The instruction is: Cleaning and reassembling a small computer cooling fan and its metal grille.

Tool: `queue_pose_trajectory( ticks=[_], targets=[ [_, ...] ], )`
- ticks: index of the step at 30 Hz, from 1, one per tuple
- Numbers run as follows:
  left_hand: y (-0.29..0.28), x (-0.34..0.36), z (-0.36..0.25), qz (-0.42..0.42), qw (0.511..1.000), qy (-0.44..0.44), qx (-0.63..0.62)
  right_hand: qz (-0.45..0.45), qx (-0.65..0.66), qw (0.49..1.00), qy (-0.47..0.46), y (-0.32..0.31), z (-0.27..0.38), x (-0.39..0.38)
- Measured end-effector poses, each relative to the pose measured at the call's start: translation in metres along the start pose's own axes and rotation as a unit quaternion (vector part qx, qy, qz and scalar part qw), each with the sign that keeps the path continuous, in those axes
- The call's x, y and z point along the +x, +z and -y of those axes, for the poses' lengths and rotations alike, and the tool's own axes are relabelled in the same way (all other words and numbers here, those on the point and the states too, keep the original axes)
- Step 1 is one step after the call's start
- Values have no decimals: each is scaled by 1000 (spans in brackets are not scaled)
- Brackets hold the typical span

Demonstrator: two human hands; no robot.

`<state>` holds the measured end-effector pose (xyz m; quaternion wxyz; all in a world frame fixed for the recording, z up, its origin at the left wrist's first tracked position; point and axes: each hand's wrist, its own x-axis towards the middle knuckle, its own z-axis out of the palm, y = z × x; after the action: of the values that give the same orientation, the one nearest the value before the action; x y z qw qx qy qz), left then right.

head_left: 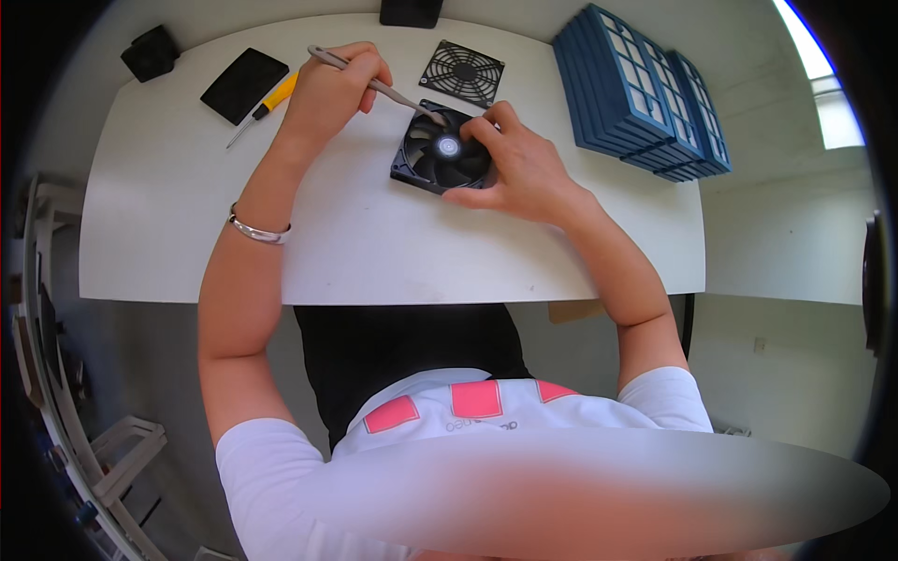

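Observation:
My left hand (332, 98) is closed on a slim grey brush (395, 94), held at a slant with its head down among the blades of a black square cooling fan (421, 164). The fan lies face up with a silver round label at its hub. My right hand (519, 168) grips the fan at its right side, thumb along the lower edge and fingertips curled over the top right. Just above the fan lies a black fan grille (463, 72). Left of my left hand, a yellow-handled screwdriver (279, 93) lies beside a flat black rectangular panel (238, 84).
Several blue slatted filter-like units (608, 89) stand at the right of the white desk (393, 252). Small black objects (150, 53) sit at the back left and back middle. A pale rack (131, 439) stands on the floor at left. A wall bounds the right side.

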<state>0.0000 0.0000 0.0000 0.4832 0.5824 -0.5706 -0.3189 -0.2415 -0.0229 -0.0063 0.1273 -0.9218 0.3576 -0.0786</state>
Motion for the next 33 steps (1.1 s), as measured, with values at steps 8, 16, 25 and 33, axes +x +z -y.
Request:
queue_pose_trajectory(
  ticks=[8,16,25,33],
  targets=[
    [3,-3,-2,-5,1000,10,1,-4,-2,1000,-2,0,2,-2],
    [-13,-3,-14,-20,1000,7,14,-16,-8,1000,-19,2,-6,-3],
    [10,-6,-7,24,997,-49,-56,-10,-8,1000,-15,1,-2,-2],
    [-17,-1,-12,-6,1000,-23,-12,-5,-19,1000,-5,0,-4,-2]
  ],
)
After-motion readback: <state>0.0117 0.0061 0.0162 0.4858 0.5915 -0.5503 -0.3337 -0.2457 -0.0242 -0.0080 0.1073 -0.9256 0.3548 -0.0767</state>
